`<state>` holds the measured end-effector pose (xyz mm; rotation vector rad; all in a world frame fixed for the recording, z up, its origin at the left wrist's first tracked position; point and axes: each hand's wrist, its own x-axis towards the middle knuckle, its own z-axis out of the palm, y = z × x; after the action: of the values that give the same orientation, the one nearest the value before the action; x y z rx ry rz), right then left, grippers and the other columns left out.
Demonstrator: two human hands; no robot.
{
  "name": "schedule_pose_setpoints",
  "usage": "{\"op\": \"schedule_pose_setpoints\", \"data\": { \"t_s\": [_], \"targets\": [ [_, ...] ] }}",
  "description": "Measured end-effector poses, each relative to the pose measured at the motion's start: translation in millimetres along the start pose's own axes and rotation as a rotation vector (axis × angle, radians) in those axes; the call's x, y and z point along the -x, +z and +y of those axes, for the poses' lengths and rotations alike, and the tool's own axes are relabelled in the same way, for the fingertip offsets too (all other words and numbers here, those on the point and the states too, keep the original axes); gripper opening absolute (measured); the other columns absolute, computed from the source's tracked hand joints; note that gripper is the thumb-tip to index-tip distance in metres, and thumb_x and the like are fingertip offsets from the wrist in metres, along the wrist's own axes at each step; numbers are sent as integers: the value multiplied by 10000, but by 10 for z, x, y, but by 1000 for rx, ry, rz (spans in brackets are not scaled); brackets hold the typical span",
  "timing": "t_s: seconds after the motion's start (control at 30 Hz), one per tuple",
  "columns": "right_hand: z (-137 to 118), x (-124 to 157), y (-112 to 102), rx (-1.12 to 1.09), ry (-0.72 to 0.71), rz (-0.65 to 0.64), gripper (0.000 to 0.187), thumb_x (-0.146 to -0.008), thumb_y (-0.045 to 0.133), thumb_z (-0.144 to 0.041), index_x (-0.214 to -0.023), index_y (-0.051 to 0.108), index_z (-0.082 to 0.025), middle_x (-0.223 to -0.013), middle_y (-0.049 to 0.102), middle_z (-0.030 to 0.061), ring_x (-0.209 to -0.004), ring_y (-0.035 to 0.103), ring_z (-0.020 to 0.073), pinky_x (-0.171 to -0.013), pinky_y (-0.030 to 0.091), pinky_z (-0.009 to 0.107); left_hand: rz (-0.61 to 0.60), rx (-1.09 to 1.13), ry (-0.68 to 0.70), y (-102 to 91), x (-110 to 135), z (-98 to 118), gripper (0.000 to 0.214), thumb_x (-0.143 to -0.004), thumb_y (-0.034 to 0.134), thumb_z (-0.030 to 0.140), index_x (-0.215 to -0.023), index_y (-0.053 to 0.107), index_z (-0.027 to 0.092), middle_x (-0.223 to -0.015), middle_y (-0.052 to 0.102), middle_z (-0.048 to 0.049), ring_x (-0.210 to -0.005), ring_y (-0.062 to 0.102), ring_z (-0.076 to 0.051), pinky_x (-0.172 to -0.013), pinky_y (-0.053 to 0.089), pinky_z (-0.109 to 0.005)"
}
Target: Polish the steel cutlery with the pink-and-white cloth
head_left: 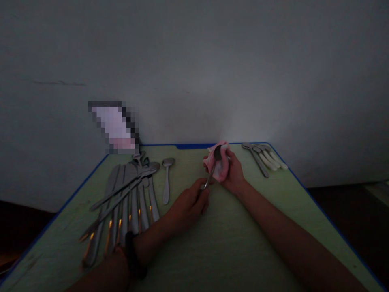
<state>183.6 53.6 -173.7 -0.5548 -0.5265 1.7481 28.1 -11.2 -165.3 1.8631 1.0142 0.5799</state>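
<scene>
My left hand [191, 199] is closed around the handle of a metal spoon [217, 153], which slants up and away over the table. In my right hand [236, 173] is a bunched pink and white cloth [224, 168]. The spoon's bowl lies against the cloth, with cloth folds on both sides of it. A short spoon [166, 182] lies alone on the table, left of my hands. Further left, several table knives [133, 207] lie side by side, with long-handled spoons [153, 167] crossed over them. My left forearm hides part of the knives.
On the right of the pale green table [243, 243] lie a metal spoon [258, 160] and several white-handled utensils [269, 159]. A pixelated, screen-like object [115, 127] stands at the back left. Behind the blue table edge rises a grey wall [194, 73].
</scene>
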Motion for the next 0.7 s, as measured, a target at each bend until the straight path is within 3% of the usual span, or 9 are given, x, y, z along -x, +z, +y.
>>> {"op": "schedule_pose_setpoints", "data": {
  "t_s": [0.4,0.53,0.7],
  "targets": [
    [13,-17,8,40,2,-12,365,-822,418,-450,-802,629,-153,-690,675,60,-747,640,203,-706,520,346,45,30,28,14,-8,-39,355,-920,334,266,-1263,306,177,-596,463,73,-533,439,-101,-554,350,-224],
    [26,-39,-16,41,-10,1,367,-831,405,-437,-820,631,-149,-690,673,63,-753,637,206,-697,524,347,101,78,65,22,-15,-58,432,-906,368,237,-1314,229,211,-642,451,70,-541,403,-93,-539,329,-210],
    [43,-63,-49,49,-8,26,370,-827,417,-442,-839,631,-141,-688,669,66,-746,636,206,-680,525,345,78,98,74,28,-14,-64,504,-906,377,230,-1362,161,234,-691,485,52,-557,425,-91,-547,334,-211]
  ]
}}
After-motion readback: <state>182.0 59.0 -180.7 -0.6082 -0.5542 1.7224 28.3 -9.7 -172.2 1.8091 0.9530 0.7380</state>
